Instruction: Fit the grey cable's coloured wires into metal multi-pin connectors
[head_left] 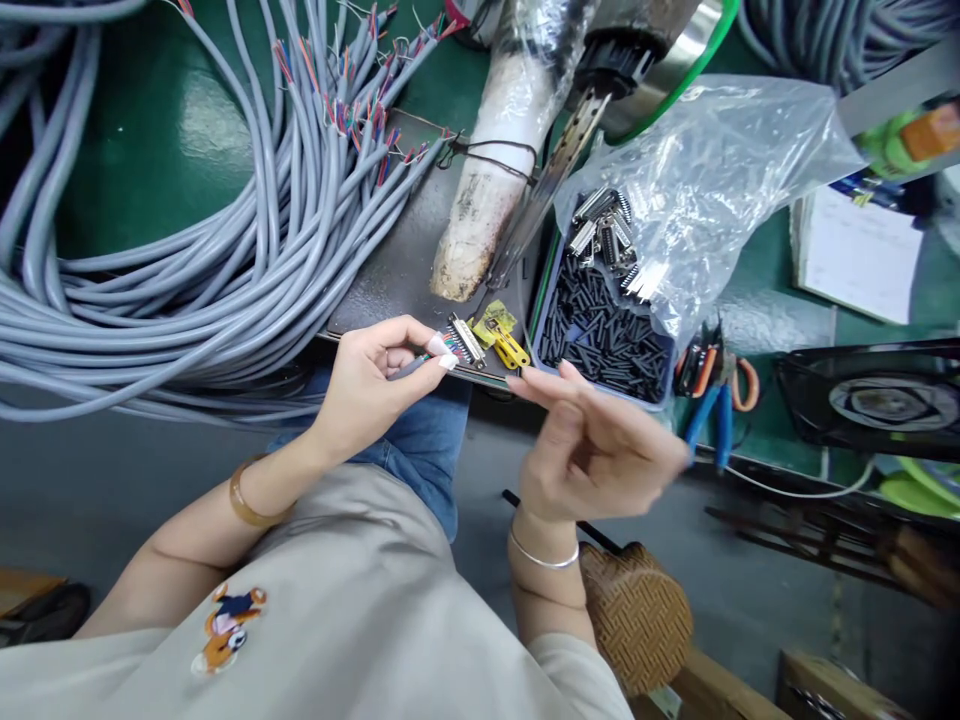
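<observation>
My left hand [375, 385] pinches the end of a grey cable [409, 368] whose coloured wires run into a small metal connector [466, 340], held at the bench's front edge by a yellow clamp [504, 342]. My right hand [592, 440] hovers just right of it, below a blue tray [541, 300] of black tubing pieces, its fingers stretched out and holding nothing that I can see, slightly blurred by motion.
A big bundle of grey cables [195, 260] with stripped coloured ends covers the green bench on the left. A clear plastic bag [712, 180] with metal connector shells overhangs the tray. Blue and orange hand tools [712, 395] lie to its right. A wrapped tool stand [502, 150] rises behind the connector.
</observation>
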